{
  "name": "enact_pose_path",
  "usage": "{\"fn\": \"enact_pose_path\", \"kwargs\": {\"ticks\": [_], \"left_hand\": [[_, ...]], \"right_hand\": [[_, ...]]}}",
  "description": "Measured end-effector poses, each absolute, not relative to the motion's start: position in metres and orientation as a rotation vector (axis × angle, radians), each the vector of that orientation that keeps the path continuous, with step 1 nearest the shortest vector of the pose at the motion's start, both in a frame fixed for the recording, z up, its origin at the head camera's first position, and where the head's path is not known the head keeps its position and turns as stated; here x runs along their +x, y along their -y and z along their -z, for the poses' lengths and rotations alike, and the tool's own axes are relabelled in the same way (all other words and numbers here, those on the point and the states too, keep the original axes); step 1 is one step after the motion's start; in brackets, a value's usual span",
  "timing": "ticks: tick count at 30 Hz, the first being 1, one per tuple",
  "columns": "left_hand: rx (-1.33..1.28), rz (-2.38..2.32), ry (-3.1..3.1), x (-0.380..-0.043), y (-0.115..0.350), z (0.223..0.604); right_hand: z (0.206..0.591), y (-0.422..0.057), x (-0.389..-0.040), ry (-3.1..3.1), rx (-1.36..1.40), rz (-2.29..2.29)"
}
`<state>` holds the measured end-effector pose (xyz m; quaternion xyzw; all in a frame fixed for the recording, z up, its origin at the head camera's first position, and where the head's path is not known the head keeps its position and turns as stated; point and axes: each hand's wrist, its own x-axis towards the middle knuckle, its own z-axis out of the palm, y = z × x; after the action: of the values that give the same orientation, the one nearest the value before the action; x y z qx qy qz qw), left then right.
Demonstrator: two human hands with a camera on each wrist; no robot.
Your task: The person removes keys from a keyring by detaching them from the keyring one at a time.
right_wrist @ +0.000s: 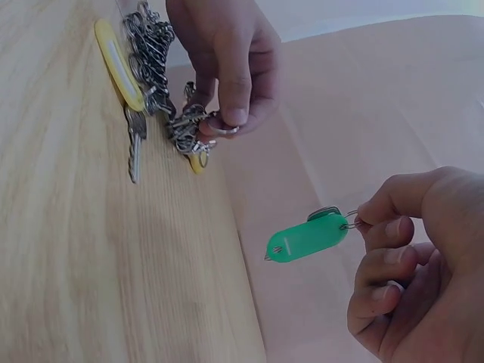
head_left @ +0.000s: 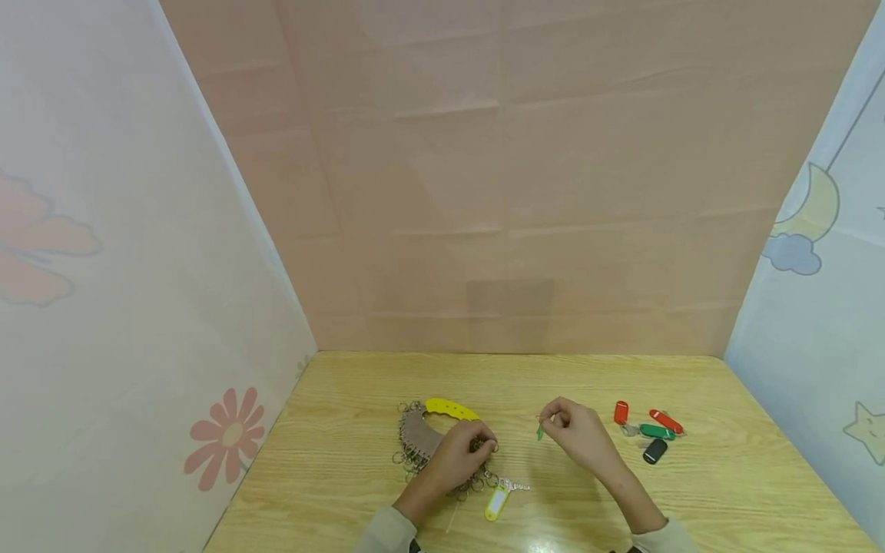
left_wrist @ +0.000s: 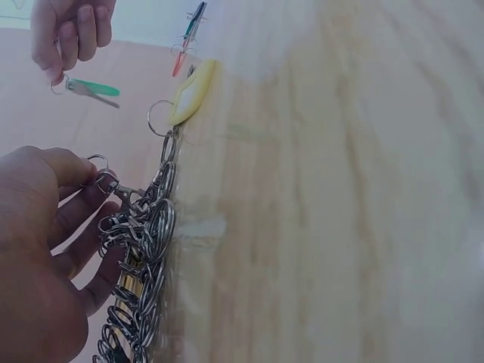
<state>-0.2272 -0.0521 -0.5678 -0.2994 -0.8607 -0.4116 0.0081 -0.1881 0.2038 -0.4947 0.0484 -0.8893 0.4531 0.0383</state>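
A curved grey key holder plate (head_left: 417,430) with a yellow handle (head_left: 451,408) lies on the table, many metal rings hanging along its edge. My left hand (head_left: 452,455) is over its right end and pinches a small key ring (left_wrist: 98,160) between thumb and forefinger. Held up to the right, apart from the plate, is a green key tag (right_wrist: 306,238) with a key (left_wrist: 98,97). My right hand (head_left: 583,436) pinches this tag's wire ring. Near the plate's lower end lies a yellow key tag (head_left: 496,503) with a silver key (head_left: 515,485), close to the rings.
To the right on the wooden table (head_left: 733,491) lie a red tag (head_left: 621,412), a second red tag (head_left: 666,421), a green tag (head_left: 657,432) and a black tag (head_left: 654,452), with keys among them. A beige sheet (head_left: 415,177) stands behind; patterned sheets flank both sides.
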Motion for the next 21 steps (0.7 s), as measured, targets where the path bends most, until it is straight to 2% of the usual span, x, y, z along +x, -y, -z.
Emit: {"fn": "enact_pose_path", "kwargs": {"ticks": [21], "left_hand": [[-0.979, 1.267, 2.577, -0.231, 0.058, 0.569]], "right_hand": [[0.481, -0.248, -0.183, 2.667, 0.088, -1.272]]}}
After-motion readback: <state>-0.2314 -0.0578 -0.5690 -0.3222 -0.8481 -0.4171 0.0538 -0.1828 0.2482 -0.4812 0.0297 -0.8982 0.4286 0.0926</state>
